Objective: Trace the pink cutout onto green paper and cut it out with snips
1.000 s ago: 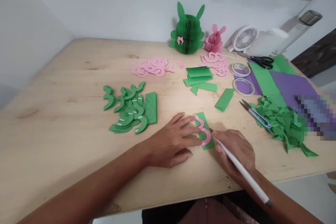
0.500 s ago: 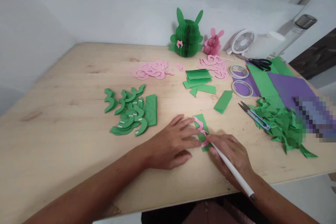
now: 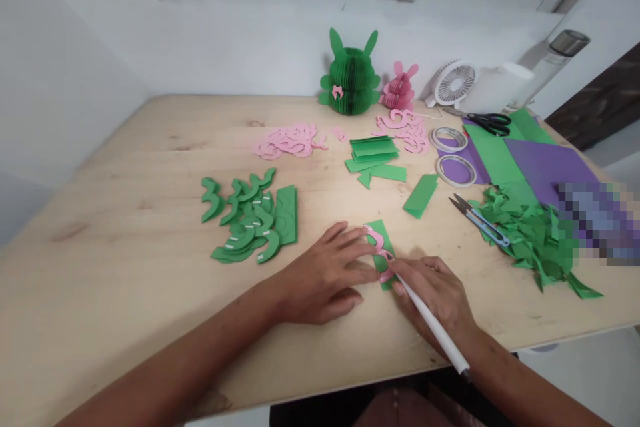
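My left hand (image 3: 330, 273) lies with fingers stretched out, their tips pressing a pink curvy paper cutout (image 3: 376, 240) onto a small green paper piece (image 3: 388, 284). In my right hand (image 3: 433, 297) is a white pen (image 3: 434, 327), its tip at the inner edge of the pink cutout. The fingers partly cover both papers. Left of my hands sit a green folded piece with curved outlines (image 3: 287, 215) and a heap of curved green cutouts (image 3: 245, 223), some with white strips on them.
Thread snips (image 3: 480, 219) lie beside green scraps (image 3: 545, 240) at the right. Behind are tape rolls (image 3: 456, 171), folded green strips (image 3: 373, 149), pink cutouts (image 3: 290, 140), black-handled scissors (image 3: 493, 123), a green paper rabbit (image 3: 353, 83), a smaller pink one (image 3: 400, 88) and a white fan (image 3: 454, 83).
The camera view has tilted up slightly, so the scene sits a little lower. The pen tip stays near the same part of the pink cutout; my left hand holds its place.
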A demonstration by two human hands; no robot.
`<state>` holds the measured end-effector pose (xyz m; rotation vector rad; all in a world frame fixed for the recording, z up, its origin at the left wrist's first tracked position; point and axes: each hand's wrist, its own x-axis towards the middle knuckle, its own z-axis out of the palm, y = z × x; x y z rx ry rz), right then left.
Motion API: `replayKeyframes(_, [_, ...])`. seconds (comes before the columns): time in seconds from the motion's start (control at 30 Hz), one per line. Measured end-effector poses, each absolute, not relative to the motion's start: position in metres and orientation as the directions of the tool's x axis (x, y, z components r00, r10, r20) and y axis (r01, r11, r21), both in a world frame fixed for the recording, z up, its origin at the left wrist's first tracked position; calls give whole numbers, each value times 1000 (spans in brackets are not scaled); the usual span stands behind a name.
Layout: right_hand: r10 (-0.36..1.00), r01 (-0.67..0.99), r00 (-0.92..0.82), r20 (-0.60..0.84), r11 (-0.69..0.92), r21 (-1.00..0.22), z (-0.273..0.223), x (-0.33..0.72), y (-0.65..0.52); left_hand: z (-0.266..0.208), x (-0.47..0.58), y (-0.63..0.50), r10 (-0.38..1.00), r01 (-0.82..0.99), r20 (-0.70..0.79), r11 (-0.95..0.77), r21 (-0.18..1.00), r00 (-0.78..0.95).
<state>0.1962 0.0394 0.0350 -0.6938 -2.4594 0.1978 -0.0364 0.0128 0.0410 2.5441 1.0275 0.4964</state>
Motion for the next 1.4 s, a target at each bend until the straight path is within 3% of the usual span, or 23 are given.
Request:
replayKeyframes(0.37, [510, 443, -693, 510, 859, -257, 33, 196, 39, 49, -35, 14, 713, 622, 129, -673, 400, 689])
replayKeyframes(0.73, [516, 430, -688, 511, 857, -286, 36, 196, 38, 42, -39, 12, 695, 601, 184, -702, 381, 695])
replayKeyframes(0.8, [548, 422, -676, 493, 836, -350, 40, 196, 39, 42, -39, 12, 696, 601, 189, -701, 384, 692])
replayKeyframes(0.9, [651, 410, -646, 400, 737, -537, 46, 197, 39, 42, -40, 11, 690, 589, 197, -707, 392, 696])
replayKeyframes(1.07, [856, 388, -503, 120, 348, -854, 50, 192, 40, 40, -41, 11, 694, 585, 206, -702, 406, 690])
replayKeyframes(1.2, [892, 360, -451, 29, 211, -909, 47, 184, 41, 40, -41, 12, 700, 586, 207, -695, 416, 683])
replayKeyframes(1.4, [895, 393, -436, 95, 284, -874, 42, 178, 40, 41, -41, 13, 701, 584, 224, -697, 417, 677])
